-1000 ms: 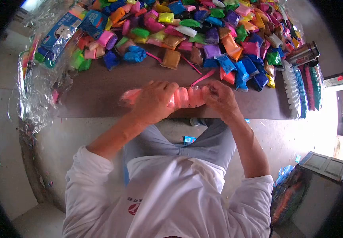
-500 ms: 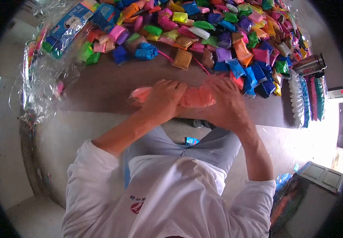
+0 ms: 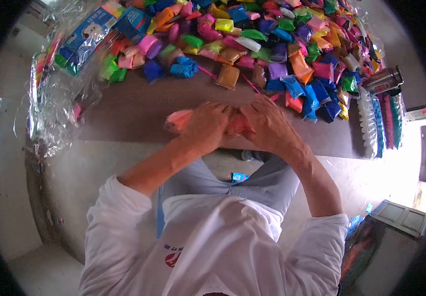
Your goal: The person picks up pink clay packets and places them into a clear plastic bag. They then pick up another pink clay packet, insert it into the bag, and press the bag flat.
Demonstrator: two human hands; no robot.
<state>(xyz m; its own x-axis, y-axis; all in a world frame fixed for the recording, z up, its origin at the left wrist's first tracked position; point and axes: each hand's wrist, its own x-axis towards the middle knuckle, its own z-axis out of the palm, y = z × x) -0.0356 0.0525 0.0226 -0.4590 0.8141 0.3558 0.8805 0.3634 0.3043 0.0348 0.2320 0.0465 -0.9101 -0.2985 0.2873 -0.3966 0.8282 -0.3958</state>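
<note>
The pink packet point(image 3: 238, 126) is at the table's near edge, clamped in both hands: the left hand point(image 3: 208, 124) closes around it, one end poking out beyond, and the right hand point(image 3: 268, 123) grips its other end, the hands almost meeting. Beyond them on the table point(image 3: 129, 106) lie a brown packet point(image 3: 228, 77) and a many-coloured heap point(image 3: 272, 47). Crumpled plastic point(image 3: 55, 116) sits left, a flask point(image 3: 383, 80) right.

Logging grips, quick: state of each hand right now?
Left hand: closed around the long pink packet in clear plastic.
Right hand: curled over its other end; whether closed cannot be told.
</note>
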